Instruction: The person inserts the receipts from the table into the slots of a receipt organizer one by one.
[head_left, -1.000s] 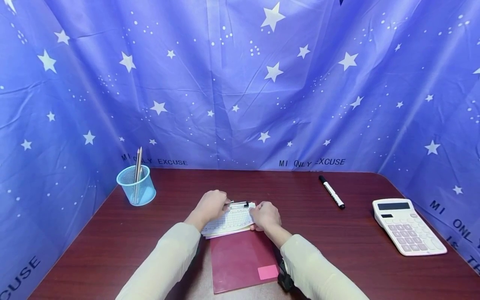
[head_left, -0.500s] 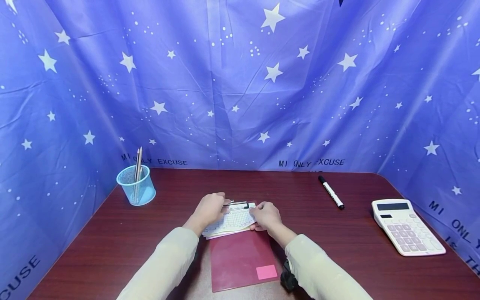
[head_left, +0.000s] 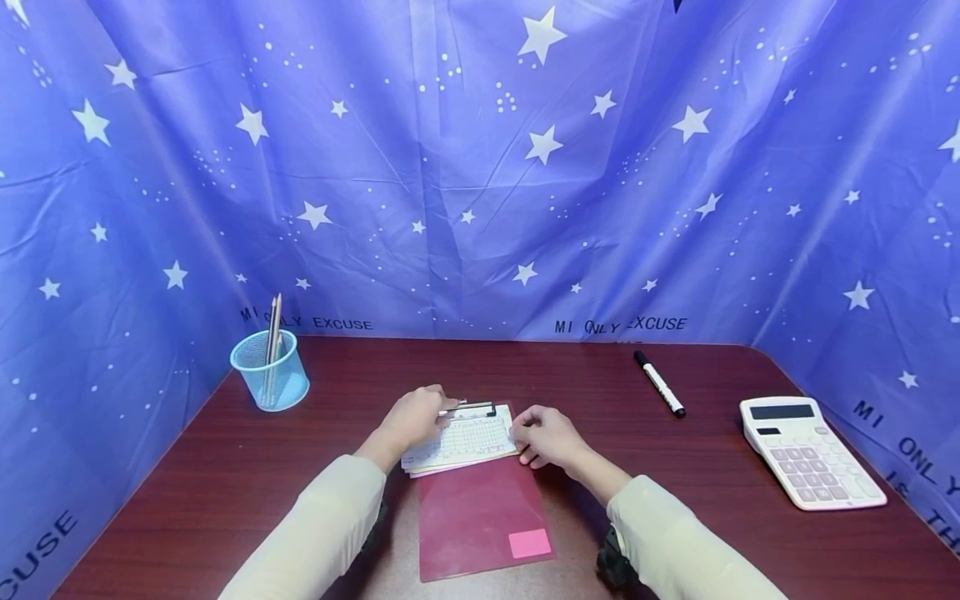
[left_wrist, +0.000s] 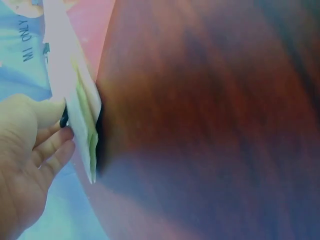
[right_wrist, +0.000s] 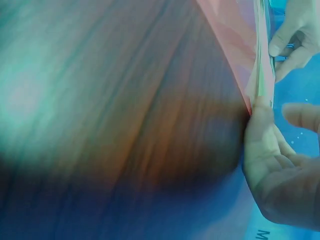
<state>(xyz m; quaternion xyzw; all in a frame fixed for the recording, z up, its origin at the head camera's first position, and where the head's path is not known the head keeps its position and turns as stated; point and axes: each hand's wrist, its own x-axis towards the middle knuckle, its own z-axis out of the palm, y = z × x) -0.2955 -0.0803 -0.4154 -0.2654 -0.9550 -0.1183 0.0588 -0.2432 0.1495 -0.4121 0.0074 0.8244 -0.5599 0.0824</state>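
A dark red clipboard (head_left: 480, 521) with a pink label lies flat before me, a metal clip (head_left: 471, 410) at its far end. Several printed paper forms (head_left: 465, 442), white on top with yellowish and pinkish sheets beneath, lie at the clip. My left hand (head_left: 411, 423) pinches the left end of the clip; in the left wrist view its thumb (left_wrist: 50, 111) is at the black tip. At the right edge of the papers, my right hand (head_left: 552, 435) touches with its fingers. The right wrist view shows its thumb (right_wrist: 300, 116) lifted away from those fingers.
A blue mesh cup (head_left: 272, 375) with pencils stands at the back left. Right of the clipboard lie a black-and-white marker (head_left: 660, 384) and a white calculator (head_left: 810, 454). A star-patterned blue curtain (head_left: 480, 208) encloses the table's back and sides.
My right hand has let go of the papers' right edge and shifted slightly right, its thumb off the sheets. The left hand has moved a little left along the clip's end.
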